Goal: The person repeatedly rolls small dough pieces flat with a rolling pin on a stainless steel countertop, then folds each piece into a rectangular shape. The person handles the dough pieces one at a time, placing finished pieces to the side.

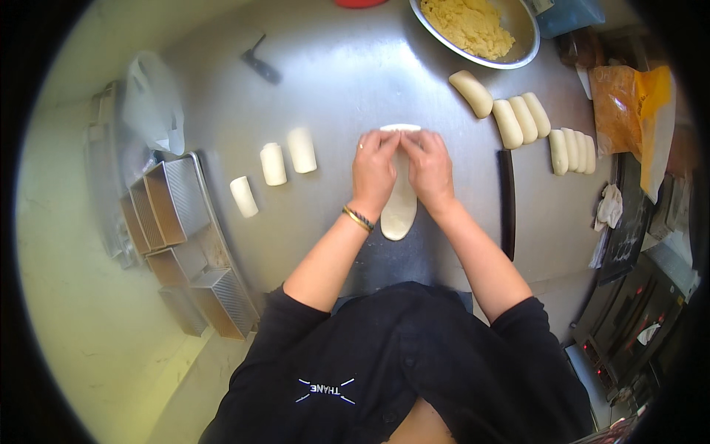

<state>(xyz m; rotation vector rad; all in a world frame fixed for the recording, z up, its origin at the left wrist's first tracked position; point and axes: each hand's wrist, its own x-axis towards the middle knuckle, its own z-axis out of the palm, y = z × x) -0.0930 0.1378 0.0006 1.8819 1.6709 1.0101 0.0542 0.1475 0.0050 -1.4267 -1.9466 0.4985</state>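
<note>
A long flattened strip of pale dough (398, 216) lies on the steel worktable in front of me, pointing away from my body. My left hand (374, 172) and my right hand (431, 169) meet at its far end, thumbs and fingertips together on the dough. Its far edge shows beyond my fingers, and the part under them is hidden. Left of my hands stand apart three short dough rolls: a near one (244, 197), a middle one (273, 164) and a far one (302, 151).
Several dough logs (521, 119) lie at the right, below a metal bowl (471, 54) of yellow crumbly filling. A dark rod (507, 205) rests right of my forearm. Corrugated loaf tins (186, 200) sit on a tray at left. A black-handled tool (262, 65) lies far left.
</note>
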